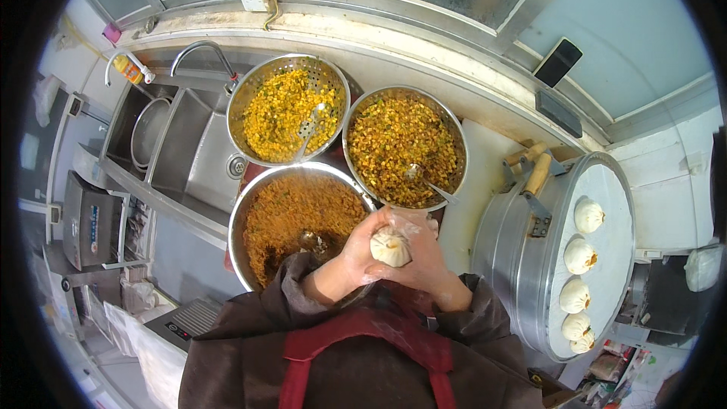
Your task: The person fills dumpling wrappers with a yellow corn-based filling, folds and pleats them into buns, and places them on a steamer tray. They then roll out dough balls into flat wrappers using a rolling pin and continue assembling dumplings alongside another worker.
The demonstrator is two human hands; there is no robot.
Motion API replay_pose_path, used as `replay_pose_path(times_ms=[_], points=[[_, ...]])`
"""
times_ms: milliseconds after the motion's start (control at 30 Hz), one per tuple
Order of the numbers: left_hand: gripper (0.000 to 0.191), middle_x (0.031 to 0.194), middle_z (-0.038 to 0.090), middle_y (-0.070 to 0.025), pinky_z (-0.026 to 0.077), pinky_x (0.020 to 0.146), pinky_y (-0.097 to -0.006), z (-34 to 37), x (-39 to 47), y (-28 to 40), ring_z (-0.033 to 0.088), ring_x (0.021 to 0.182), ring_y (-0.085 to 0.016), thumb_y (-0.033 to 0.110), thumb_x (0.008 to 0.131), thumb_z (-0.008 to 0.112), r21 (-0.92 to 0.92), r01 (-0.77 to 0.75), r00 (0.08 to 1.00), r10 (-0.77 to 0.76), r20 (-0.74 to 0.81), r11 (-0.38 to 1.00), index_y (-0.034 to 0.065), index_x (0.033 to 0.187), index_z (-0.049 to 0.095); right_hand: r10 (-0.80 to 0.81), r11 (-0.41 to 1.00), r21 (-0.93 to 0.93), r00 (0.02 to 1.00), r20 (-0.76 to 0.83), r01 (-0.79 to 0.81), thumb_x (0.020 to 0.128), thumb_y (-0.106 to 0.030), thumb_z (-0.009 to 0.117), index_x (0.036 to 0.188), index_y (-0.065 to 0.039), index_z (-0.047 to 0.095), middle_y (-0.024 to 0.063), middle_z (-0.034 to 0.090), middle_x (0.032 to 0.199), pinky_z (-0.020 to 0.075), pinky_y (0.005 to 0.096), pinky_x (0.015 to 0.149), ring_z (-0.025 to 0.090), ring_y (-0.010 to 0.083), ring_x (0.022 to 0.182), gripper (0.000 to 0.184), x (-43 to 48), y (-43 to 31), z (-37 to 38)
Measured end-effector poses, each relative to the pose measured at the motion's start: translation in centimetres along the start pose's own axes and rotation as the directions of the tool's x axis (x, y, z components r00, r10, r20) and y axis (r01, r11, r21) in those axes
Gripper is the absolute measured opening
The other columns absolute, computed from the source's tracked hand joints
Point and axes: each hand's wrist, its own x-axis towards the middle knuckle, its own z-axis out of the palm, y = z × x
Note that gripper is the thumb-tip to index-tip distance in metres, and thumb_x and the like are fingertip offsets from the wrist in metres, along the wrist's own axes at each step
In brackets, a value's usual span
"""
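A pleated dough bun (391,246) is cupped between both palms in front of my chest. My left hand (353,255) wraps its left side, and my right hand (423,255), with a thin clear plastic covering on part of it, wraps its right side. Just left of the hands, a large steel bowl (234,238) holds brown minced filling with a spoon sunk in it. Beyond are two perforated steel bowls: the left one (232,119) has yellow diced filling and a spoon, the right one (464,145) has darker diced filling and a spoon.
At right stands a stacked metal steamer (511,255) with wooden handles; several filled buns (589,216) line its lined top. A white board (471,153) lies behind it. A steel sink (210,153) with a faucet (201,44) is at left. A phone (558,62) leans by the window.
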Motion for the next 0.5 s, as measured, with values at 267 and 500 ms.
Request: replay_pose_path(times_ms=[267,500], points=[[0.046,0.138,0.053,-0.0187,0.041,0.11,-0.0441,0.5,-0.7,-1.5,0.05,0.13,-0.03,0.029,0.103,0.041,0.193,-0.192,0.975,0.21,-0.072,0.962,0.0018,0.139,0.047,-0.013,0.992,0.108,0.899,-0.438,0.067,0.066,-0.035,0.088,0.123,-0.002,0.059,0.0146,0.06,0.119,0.045,0.0427,0.098,0.058,0.0323,0.112,0.072,-1.7,0.7,3.5],[0.046,0.134,0.053,-0.022,0.041,0.108,-0.0479,-3.1,-1.8,-0.6,0.053,0.124,-0.035,0.031,0.101,0.042,0.097,-0.119,0.975,0.135,-0.179,0.988,-0.0013,0.133,0.049,-0.018,0.999,0.043,0.972,-0.233,0.029,0.066,-0.032,0.087,0.122,-0.002,0.058,0.0153,0.061,0.116,0.0464,0.0427,0.092,0.059,0.0329,0.106,0.07,-0.8,1.9,5.1]])
